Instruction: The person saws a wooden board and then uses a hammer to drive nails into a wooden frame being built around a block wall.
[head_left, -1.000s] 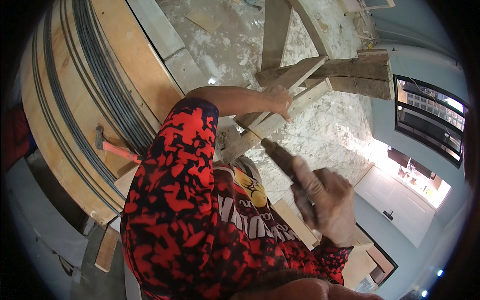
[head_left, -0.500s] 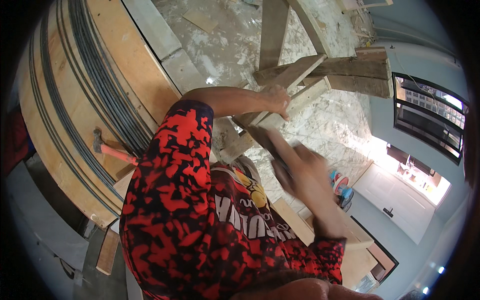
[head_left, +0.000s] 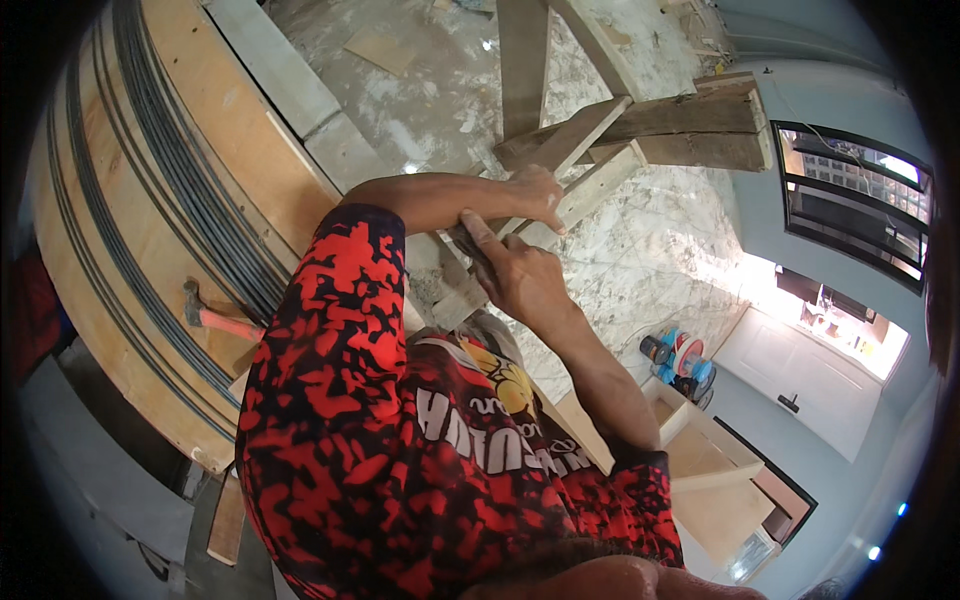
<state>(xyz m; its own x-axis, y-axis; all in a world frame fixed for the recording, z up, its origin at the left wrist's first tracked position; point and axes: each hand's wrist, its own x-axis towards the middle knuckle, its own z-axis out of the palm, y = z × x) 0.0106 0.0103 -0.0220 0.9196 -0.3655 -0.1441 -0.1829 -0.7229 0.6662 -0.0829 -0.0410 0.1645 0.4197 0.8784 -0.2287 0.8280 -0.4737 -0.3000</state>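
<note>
My left hand is closed over a narrow wooden plank, which slants up and to the right across other timber. Close below the left wrist, my right hand is curled with its index finger stretched forward. It holds a dark, elongated tool lying against the wood; most of it is hidden under the fingers, so its kind cannot be told. A second plank runs alongside the first. Weathered thick boards cross beyond both hands.
On the left, steel rods and a red-handled hammer lie on a plywood sheet. A blue and red power tool stands on the stained floor. A pale wooden box frame is at lower right, near a white door.
My right hand has moved forward and left, carrying the dark tool toward my left wrist. My left hand keeps its hold on the plank. The whole view has shifted slightly.
</note>
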